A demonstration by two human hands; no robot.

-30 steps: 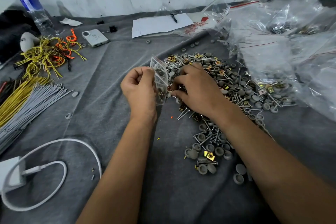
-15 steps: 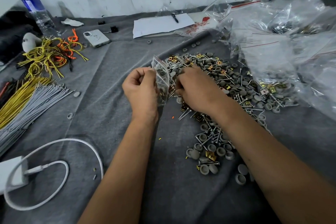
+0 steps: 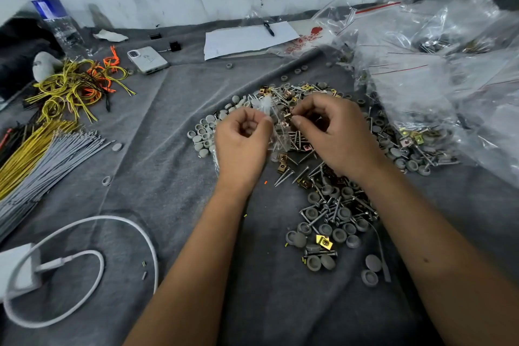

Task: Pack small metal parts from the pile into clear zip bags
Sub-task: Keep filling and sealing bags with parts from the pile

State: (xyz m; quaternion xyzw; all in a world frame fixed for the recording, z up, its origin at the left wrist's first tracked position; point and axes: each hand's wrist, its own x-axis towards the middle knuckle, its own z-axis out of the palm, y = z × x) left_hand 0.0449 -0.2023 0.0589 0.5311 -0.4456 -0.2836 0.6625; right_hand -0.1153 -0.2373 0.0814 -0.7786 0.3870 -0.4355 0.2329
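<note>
A pile of screws, brass clips and grey caps (image 3: 331, 199) spreads over the grey cloth (image 3: 157, 171). My left hand (image 3: 241, 146) pinches the rim of a small clear zip bag (image 3: 276, 129) that stands upright between both hands, with some parts inside. My right hand (image 3: 334, 135) is raised just right of the bag's mouth, thumb and forefinger pinching a small brass clip (image 3: 289, 115). Both hands hover over the pile's upper middle.
A heap of clear zip bags (image 3: 438, 70), some filled, lies at right. Yellow and orange wires (image 3: 75, 84), grey cable ties (image 3: 47, 163), a phone (image 3: 147, 59), a water bottle (image 3: 57, 25), paper with a pen (image 3: 250, 36) and a white charger cable (image 3: 84, 261) surround the pile.
My right hand lifted off the pile and came to the bag's mouth with a brass clip pinched. The view shifted, so both hands and the bag sit further right in frame.
</note>
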